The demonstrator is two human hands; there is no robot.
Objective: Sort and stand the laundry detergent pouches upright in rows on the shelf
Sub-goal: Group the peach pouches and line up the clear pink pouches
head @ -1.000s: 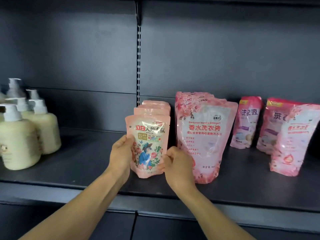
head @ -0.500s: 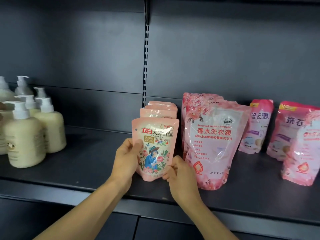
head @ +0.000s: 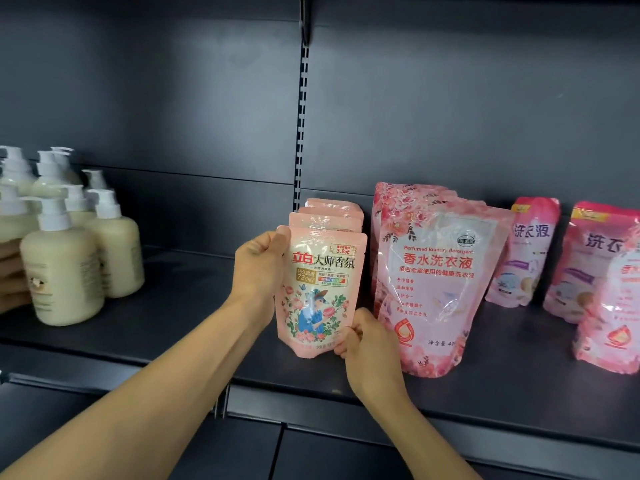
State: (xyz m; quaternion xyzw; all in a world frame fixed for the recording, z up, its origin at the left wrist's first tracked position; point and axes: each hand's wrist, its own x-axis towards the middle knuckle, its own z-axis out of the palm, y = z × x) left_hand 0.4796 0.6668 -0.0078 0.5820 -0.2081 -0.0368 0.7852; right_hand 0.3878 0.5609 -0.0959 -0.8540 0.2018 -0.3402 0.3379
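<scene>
A small peach detergent pouch (head: 322, 289) with a flower picture stands upright at the front of a row of like pouches (head: 332, 211) on the dark shelf (head: 180, 306). My left hand (head: 258, 263) grips its upper left edge. My right hand (head: 367, 341) pinches its lower right corner. Just to the right stands a larger pink rose-printed pouch (head: 436, 282) with others behind it. Farther right are more pink pouches (head: 526, 251), (head: 585, 261) and one leaning at the frame edge (head: 613, 313).
Several cream pump bottles (head: 65, 265) stand at the shelf's left, with another person's hand (head: 10, 271) behind them at the frame edge. A slotted upright (head: 302, 126) divides the dark back panel. The shelf's front lip (head: 450, 410) runs below my hands.
My left hand has slid up from the pouch's middle left side to its top left corner. The view has shifted left, showing more pump bottles. The pouch stays upright at the row's front.
</scene>
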